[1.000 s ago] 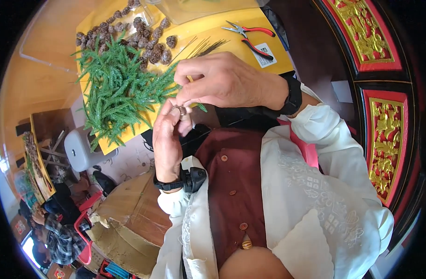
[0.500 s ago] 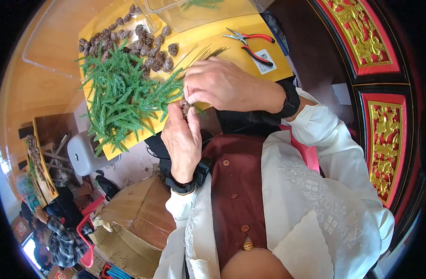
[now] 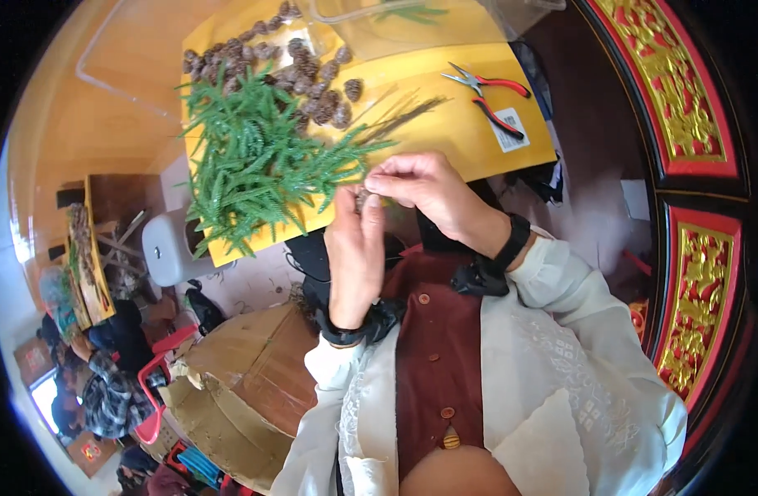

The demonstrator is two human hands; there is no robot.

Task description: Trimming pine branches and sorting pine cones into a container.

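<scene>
A small brown pine cone [image 3: 362, 199] is held between the thumb and fingers of my left hand [image 3: 354, 256], just off the near edge of the yellow board. My right hand [image 3: 432, 192] is pinched closed right above the cone, its fingertips almost touching my left thumb. Whatever lies in that pinch is too small to make out. Left of both hands spreads a heap of green artificial fir sprigs [image 3: 255, 161], one tip reaching close to my fingers. Beyond them, several pine cones [image 3: 325, 106] lie loose. Thin dark wires [image 3: 404, 116] rest on the board behind my right hand.
Red-and-black handled pliers [image 3: 486, 87] lie open on the yellow board [image 3: 470, 153] by a white label [image 3: 511, 132]. A clear plastic bin [image 3: 428, 33] stands at the back. A torn cardboard box [image 3: 246, 372] and grey stool [image 3: 174, 250] are at left, with a person [image 3: 110, 397] beyond.
The whole scene has shifted right in the view. My right hand has turned and its wrist has come lower, its fingers still pinched by the cone. My left hand keeps hold of the pine cone.
</scene>
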